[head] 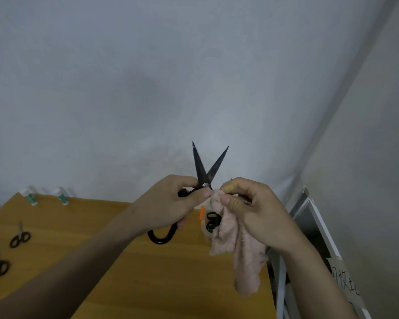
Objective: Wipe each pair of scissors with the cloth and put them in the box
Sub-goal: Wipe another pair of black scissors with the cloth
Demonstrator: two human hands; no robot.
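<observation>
Black scissors (205, 171) in raised left hand (168, 203)

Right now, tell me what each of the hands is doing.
Left hand: closed round the black scissors, blades apart and pointing up.
Right hand: pinching the pink cloth beside the scissors' pivot.

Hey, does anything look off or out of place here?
Nothing looks damaged or spilled. The left hand holds the black scissors with blades spread open and pointing up, close to the right hand gripping the pink cloth.
</observation>
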